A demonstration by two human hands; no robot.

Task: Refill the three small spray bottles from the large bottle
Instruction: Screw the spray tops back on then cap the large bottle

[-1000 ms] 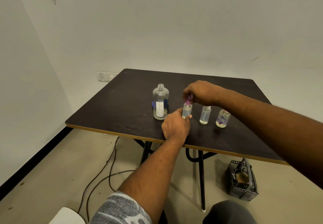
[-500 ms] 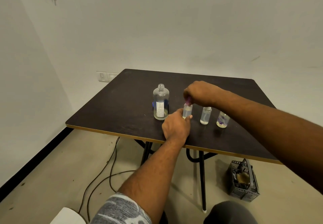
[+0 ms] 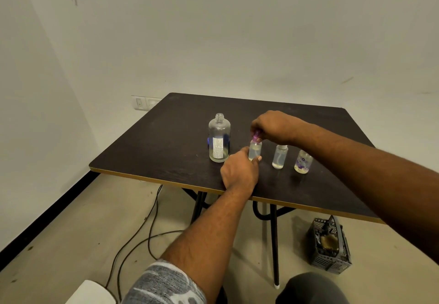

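Flanking the gripped bottle [image 3: 255, 149]: large bottle [image 3: 219, 141], white-capped bottle [image 3: 279, 157].

purple cap [image 3: 257, 135]: mostly under right hand [image 3: 273, 126] | large bottle label [image 3: 217, 147]: print unreadable

Plain white walls [image 3: 237, 30] with socket plates [image 3: 145, 102], beige floor [image 3: 83, 220] with loose cables [image 3: 147, 227], dark desk [image 3: 166, 142] on black legs, grey crate [image 3: 329, 244] beneath.

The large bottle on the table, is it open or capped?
Open. The large bottle stands upright with its threaded neck bare; no cap sits on it.
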